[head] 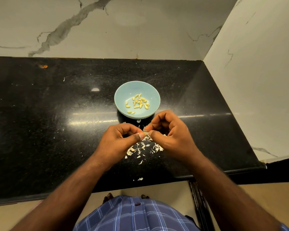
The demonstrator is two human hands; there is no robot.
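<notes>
A light blue bowl (122,94) sits on the black counter and holds several peeled yellow garlic cloves (138,102). Just in front of it, my left hand (118,140) and my right hand (170,132) meet above the counter. Both pinch one small garlic clove (145,132) between thumb and fingertips; most of it is hidden by my fingers. Below my hands lies a scatter of white garlic skins (143,148).
The black granite counter (57,122) ends at a marble back wall (107,30) and a marble side wall (257,80) on the right. A few stray skin flakes (140,179) lie near the counter's front edge. An orange speck (43,66) sits far left.
</notes>
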